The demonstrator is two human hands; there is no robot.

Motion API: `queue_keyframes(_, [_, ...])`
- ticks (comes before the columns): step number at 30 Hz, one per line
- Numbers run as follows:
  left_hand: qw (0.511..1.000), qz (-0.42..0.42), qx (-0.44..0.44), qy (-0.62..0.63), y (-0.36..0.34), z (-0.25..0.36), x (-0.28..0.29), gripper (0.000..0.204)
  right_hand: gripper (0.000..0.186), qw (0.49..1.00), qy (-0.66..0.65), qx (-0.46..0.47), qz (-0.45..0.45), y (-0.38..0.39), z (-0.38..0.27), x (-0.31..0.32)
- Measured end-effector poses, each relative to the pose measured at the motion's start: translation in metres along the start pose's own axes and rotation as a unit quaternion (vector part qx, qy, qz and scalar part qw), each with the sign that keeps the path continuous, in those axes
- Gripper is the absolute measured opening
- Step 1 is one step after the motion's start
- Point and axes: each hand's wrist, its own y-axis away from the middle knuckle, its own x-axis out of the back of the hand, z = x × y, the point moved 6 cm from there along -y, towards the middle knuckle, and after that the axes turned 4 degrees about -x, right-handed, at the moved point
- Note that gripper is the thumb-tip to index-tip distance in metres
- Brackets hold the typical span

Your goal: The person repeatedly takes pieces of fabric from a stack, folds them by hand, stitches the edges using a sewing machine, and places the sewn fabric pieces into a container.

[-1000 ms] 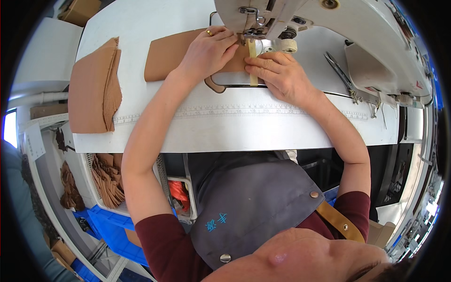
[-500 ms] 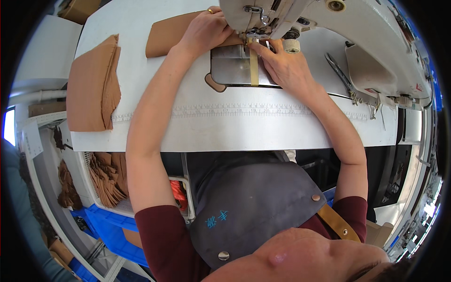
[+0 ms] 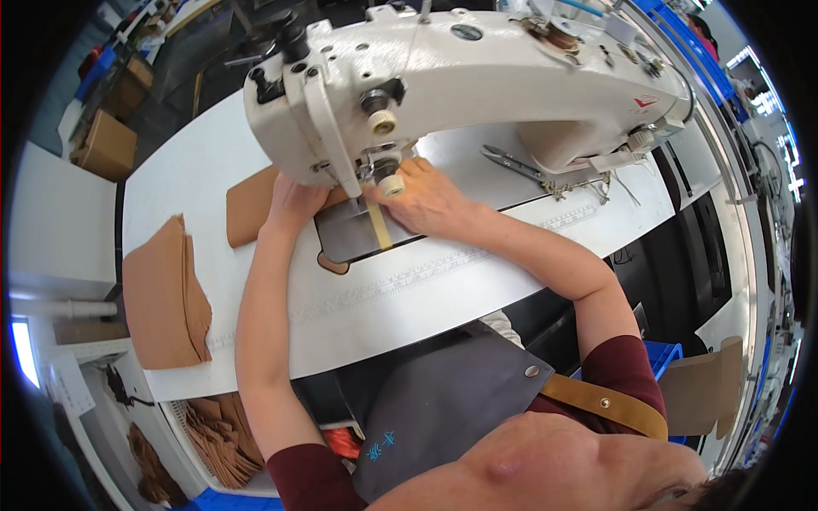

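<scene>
A folded piece of brown fabric [image 3: 249,209] lies on the white sewing table, its right end reaching under the head of a white sewing machine [image 3: 328,111]. My left hand [image 3: 298,201] is closed on the fabric beside the needle area, its fingertips hidden by the machine head. On the other side of the presser foot, my right hand [image 3: 422,201] has bent fingers close to the machine's knob [image 3: 391,185]; what they pinch, if anything, is hidden. A yellow strip [image 3: 380,228] runs across the metal plate [image 3: 342,237] between both hands.
A stack of brown fabric pieces [image 3: 166,298] lies at the table's left end. Scissors [image 3: 511,162] rest right of my right hand under the machine arm. A ruler scale [image 3: 409,277] runs along the front. Below the table, a white basket [image 3: 189,439] holds more brown cloth.
The view has shifted and turned, so more of the machine shows and the table sits lower. Both hands stay by the needle area, the left still on the fabric.
</scene>
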Motion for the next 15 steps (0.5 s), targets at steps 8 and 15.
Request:
queue_keyframes(8, [0.951, -0.018, 0.273, 0.142, 0.022, -0.046, 0.034, 0.021, 0.022, 0.999, -0.045, 0.001, 0.027, 0.005, 0.001, -0.002])
queue_keyframes(15, [0.980, -0.067, 0.143, -0.120, 0.129, 0.026, 0.074, 0.035, 0.022, 0.996, -0.061, 0.011, 0.056, 0.007, 0.005, 0.001])
